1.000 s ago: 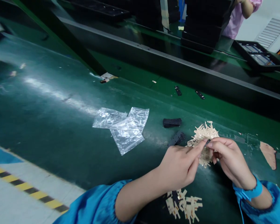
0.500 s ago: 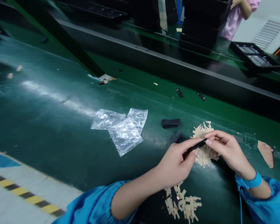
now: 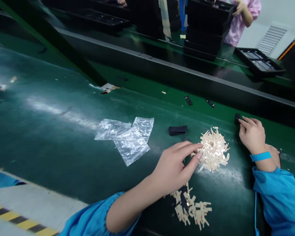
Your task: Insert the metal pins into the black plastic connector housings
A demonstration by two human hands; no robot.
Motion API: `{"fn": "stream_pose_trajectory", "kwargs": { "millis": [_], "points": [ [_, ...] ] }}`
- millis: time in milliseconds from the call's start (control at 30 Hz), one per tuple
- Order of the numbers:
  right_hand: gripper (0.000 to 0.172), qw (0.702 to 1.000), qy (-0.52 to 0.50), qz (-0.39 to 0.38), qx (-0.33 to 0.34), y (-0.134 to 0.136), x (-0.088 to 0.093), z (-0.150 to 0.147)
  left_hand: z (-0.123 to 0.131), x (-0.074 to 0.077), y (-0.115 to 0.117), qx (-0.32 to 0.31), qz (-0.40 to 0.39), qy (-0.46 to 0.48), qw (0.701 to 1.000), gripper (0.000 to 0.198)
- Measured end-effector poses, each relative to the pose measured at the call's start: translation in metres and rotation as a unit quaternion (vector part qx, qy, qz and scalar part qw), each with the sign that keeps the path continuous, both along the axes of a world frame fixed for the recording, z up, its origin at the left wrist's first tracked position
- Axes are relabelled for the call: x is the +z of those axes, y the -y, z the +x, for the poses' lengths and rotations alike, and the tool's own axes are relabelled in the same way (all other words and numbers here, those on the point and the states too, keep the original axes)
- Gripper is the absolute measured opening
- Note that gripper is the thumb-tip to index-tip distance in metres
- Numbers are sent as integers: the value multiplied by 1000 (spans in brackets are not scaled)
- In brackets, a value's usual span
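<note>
My left hand (image 3: 178,165) hovers at the left edge of a heap of small pale metal tabs (image 3: 212,150), its thumb and forefinger apart with nothing visible between them. Farther right, my right hand (image 3: 253,134) reaches toward the back of the green bench, fingertips on a small black strip (image 3: 237,118); part of its grip is hidden. A stack of black strips (image 3: 177,130) lies left of the heap. Another black strip is mostly covered by my left hand. Below that hand is a looser scatter of pale tabs (image 3: 201,211) around a dark piece.
Clear plastic bags (image 3: 132,137) lie left of the stack. Two single black strips (image 3: 188,100) rest near the raised dark ledge (image 3: 162,62). A green post (image 3: 64,49) slants down onto the bench. Across the ledge, a person in pink (image 3: 236,29) touches stacked black trays (image 3: 204,29).
My hands have parted. My right hand has moved right and away from me with the black strip, while my left has let go and stays by the tab heap. The view has shifted slightly.
</note>
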State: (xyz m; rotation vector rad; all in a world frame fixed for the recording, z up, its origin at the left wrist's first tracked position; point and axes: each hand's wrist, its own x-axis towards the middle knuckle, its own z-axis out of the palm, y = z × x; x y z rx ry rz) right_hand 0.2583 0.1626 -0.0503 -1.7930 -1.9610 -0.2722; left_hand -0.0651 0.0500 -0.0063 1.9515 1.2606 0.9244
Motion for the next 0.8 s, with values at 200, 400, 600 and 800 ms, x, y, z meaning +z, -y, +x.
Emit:
{"fn": "stream_pose_trajectory", "kwargs": {
  "millis": [200, 400, 600, 800],
  "points": [
    [19, 980, -112, -36, 163, 76, 14, -32, -31, 7, 13, -85, 19, -28, 996, 21],
    [17, 870, -152, -308, 355, 171, 26, -76, -41, -7, 36, -296, 57, -149, 942, 36],
    [8, 880, -80, -340, 322, 188, 18, -88, -27, -46, 64, -279, 164, -193, 926, 33],
    [16, 855, -145, -384, 316, 169, 18, -89, -30, -44, 61, -227, 126, -190, 947, 34]
  ]
}}
